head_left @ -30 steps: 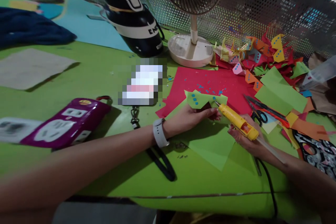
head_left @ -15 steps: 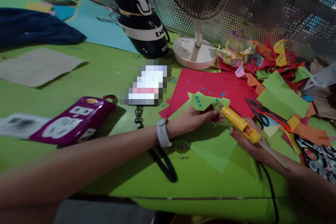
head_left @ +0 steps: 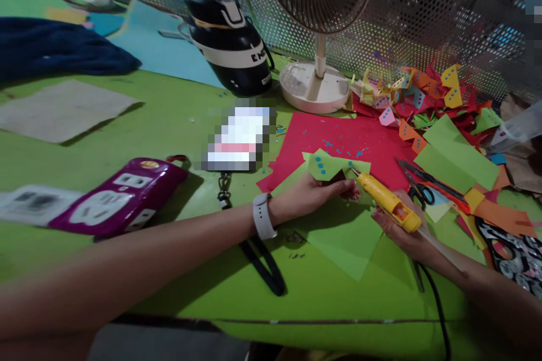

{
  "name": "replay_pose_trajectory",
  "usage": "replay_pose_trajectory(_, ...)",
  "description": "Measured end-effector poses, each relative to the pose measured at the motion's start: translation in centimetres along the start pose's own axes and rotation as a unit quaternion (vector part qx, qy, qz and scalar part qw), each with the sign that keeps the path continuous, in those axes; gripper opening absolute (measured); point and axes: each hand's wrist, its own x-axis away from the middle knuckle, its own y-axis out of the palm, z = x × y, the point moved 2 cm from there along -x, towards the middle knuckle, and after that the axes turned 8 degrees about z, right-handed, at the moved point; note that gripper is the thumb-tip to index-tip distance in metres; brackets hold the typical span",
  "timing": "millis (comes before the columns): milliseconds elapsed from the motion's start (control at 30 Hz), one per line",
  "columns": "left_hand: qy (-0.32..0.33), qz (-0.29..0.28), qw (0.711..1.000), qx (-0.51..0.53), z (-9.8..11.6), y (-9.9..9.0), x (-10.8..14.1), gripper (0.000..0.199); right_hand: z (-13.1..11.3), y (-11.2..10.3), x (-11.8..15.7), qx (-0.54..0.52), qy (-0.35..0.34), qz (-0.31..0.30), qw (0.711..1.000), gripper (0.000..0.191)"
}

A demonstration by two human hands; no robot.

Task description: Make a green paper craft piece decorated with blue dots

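My left hand, with a pale watch at the wrist, pinches a folded green paper piece that carries several blue dots. A yellow glue gun is in my right hand, its tip touching or very near the paper beside a single blue dot. Beneath my hands lies a larger green sheet. Behind them is a red sheet scattered with small blue bits. Part of my left fingers is hidden under the folded paper.
A phone with a strap lies left of the red sheet. Farther left is a purple power strip. A bottle and a fan stand behind. Scissors, a cutter and a folded-paper pile sit at right.
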Motion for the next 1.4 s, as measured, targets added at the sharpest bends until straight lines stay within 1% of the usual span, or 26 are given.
replay_pose_trajectory(167,0.000,0.003,1.000,-0.013,0.01,-0.04,0.03,0.025,-0.40,-0.11,-0.19,0.019,-0.002,0.001,1.000,0.022)
replay_pose_trajectory(333,0.001,0.003,1.000,-0.019,-0.02,-0.08,0.06,0.028,-0.12,-0.08,-0.11,0.032,0.008,-0.002,0.999,0.025)
replay_pose_trajectory(533,0.017,0.008,0.999,-0.027,0.09,-0.02,0.04,0.026,-0.10,0.03,0.00,0.013,0.015,-0.003,1.000,0.025)
replay_pose_trajectory(667,0.026,0.009,0.999,-0.028,0.14,0.00,0.01,0.025,-0.14,0.09,-0.06,0.021,0.015,-0.001,1.000,0.025)
replay_pose_trajectory(933,0.020,0.008,0.999,-0.036,0.07,-0.06,0.00,0.026,-0.05,0.12,-0.09,0.014,0.021,-0.005,1.000,0.027)
replay_pose_trajectory(1133,0.027,0.002,0.999,-0.034,-0.09,-0.11,-0.02,0.027,-0.47,0.16,-0.24,0.001,0.033,-0.006,0.999,0.029)
replay_pose_trajectory(1400,0.026,0.004,0.999,-0.039,-0.22,-0.08,0.00,0.028,-0.73,0.12,-0.26,0.001,0.045,-0.002,0.999,0.026)
